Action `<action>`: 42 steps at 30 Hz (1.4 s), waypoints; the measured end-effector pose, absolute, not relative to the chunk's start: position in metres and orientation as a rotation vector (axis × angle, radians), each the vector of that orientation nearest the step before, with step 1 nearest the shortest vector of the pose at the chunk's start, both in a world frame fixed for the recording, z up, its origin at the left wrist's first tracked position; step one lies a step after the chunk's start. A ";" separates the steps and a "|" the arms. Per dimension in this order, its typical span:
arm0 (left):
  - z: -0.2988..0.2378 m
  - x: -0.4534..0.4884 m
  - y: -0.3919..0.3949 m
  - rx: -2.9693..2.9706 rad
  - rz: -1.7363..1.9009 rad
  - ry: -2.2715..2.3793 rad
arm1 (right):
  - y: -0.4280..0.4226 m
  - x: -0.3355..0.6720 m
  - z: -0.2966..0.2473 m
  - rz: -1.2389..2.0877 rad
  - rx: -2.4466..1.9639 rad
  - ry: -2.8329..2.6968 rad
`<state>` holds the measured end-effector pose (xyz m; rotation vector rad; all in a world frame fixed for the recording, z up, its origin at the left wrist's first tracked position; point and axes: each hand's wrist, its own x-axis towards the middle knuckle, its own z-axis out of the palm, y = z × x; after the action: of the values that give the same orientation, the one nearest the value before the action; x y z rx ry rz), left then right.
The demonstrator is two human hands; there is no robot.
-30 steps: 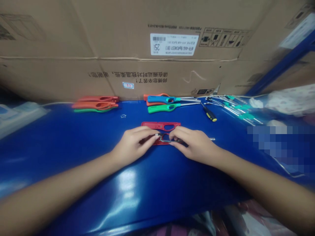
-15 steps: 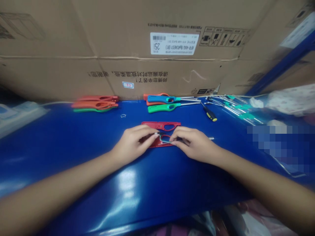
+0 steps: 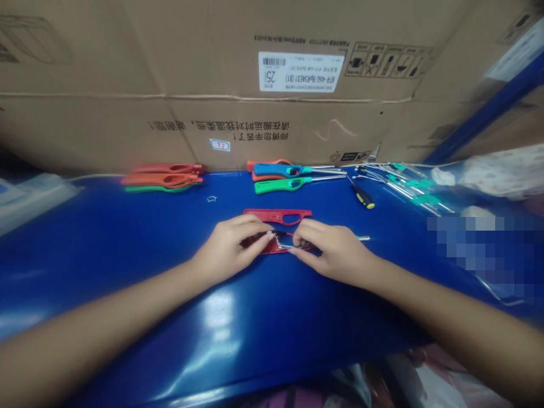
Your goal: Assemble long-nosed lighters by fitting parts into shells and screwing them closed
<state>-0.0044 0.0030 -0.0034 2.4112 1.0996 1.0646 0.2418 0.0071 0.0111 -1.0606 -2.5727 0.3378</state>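
My left hand (image 3: 232,243) pinches a small black piece with a pale end (image 3: 277,233) between thumb and fingertips. This piece hangs over a red lighter shell half (image 3: 276,249) lying on the blue table. From it a thin pale wire (image 3: 281,245) runs right to my right hand (image 3: 335,249), whose thumb and curled fingers close on it. Beyond my right hand pokes the tip of a metal tube (image 3: 363,238); its other end is hidden by the fingers. A second red shell half (image 3: 276,216) with a trigger opening lies just behind my hands.
Orange and green lighter shells (image 3: 164,180) lie at back left. Lighters with metal tubes (image 3: 278,185) are at back centre, beside a black-yellow screwdriver (image 3: 363,196). Several wired metal tubes (image 3: 408,187) lie at right. A cardboard wall (image 3: 127,124) bounds the blue table (image 3: 127,334).
My right hand's fingers have shifted slightly along the wire, and thumb and forefinger sit a little differently. More of the black piece shows. My left hand keeps its pinch.
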 end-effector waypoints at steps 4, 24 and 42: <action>-0.003 -0.004 0.002 2.397 1.066 1.102 | 0.008 0.243 0.010 0.320 -1.005 -2.562; -0.002 -0.004 0.002 2.364 1.052 1.117 | 0.012 0.248 0.015 0.609 -0.867 -2.443; -0.003 -0.005 0.002 2.357 1.065 1.153 | 0.014 0.256 0.025 0.955 -0.671 -2.452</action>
<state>-0.0046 0.0024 -0.0033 2.3573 1.1530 1.0647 0.2556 0.0140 0.0253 -0.6712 -2.4520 0.9546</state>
